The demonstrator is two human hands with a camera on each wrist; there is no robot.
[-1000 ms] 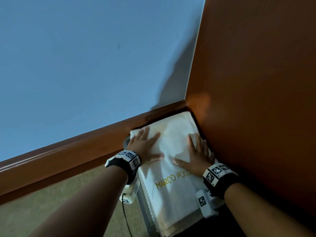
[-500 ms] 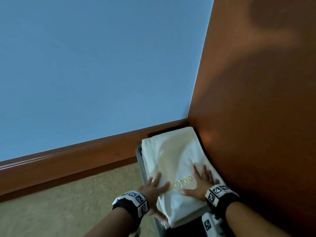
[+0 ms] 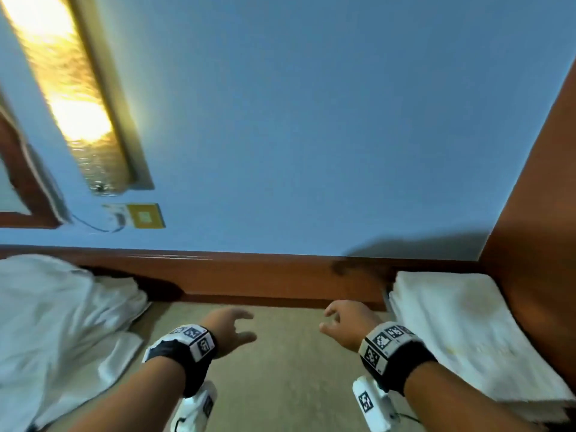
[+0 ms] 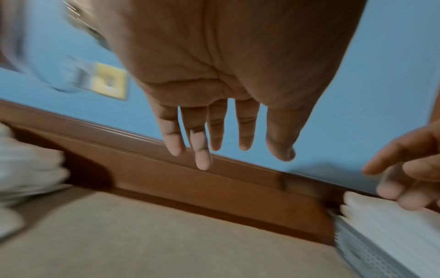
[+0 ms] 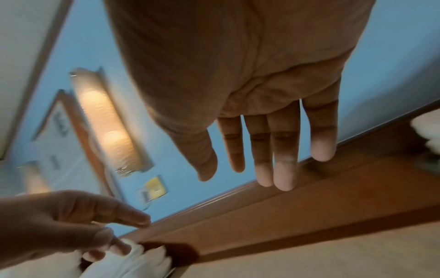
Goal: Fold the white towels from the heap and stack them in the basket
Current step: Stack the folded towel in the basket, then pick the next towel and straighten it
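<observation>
A loose heap of white towels [image 3: 56, 322] lies on the floor at the left. At the right, a stack of folded white towels [image 3: 461, 332] sits in the grey perforated basket [image 4: 371, 257], tight in the corner. My left hand [image 3: 246, 325] and right hand [image 3: 330, 321] hover over the carpet between heap and basket, both empty. The left wrist view shows the left hand's fingers [image 4: 202, 150] straight and spread. In the right wrist view the right hand's fingers [image 5: 281, 169] are also straight, with the heap [image 5: 133, 263] below.
Beige carpet [image 3: 280, 369] stretches between heap and basket. A wooden skirting board [image 3: 265, 275] runs under the blue wall, and a wooden panel [image 3: 536, 213] stands against the basket's right side. A lit wall lamp [image 3: 78, 104] and a yellow socket plate [image 3: 146, 216] are on the wall.
Both hands have lifted off the folded towel in the basket and moved left over the carpet. The view has swung left, bringing the heap into sight.
</observation>
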